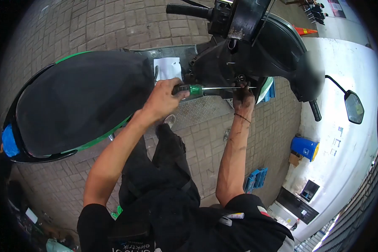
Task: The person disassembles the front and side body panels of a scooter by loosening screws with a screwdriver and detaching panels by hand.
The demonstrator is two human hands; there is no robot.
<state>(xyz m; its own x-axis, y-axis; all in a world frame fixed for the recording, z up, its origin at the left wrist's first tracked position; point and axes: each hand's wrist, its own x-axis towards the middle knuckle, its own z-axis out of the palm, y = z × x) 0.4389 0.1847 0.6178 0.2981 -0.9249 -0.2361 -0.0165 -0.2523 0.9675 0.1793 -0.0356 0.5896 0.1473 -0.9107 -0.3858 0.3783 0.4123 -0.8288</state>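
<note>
My left hand (168,98) is wrapped round the green and black handle of a screwdriver (196,89). The long metal shaft points right, toward the front body of a black and green scooter (216,67). At the shaft's far end, my right hand (244,97) has its fingers bent against the dark front panel. Its fingertips are partly hidden, and what they grip cannot be made out. A white paper (168,69) lies on the footboard just beyond my left hand.
The scooter's black seat (86,94) fills the left side. Handlebar grips and a mirror (354,107) stick out at the top and right. A blue bin (304,148) stands by the white wall. Blue plastic items (256,179) sit on the brick paving.
</note>
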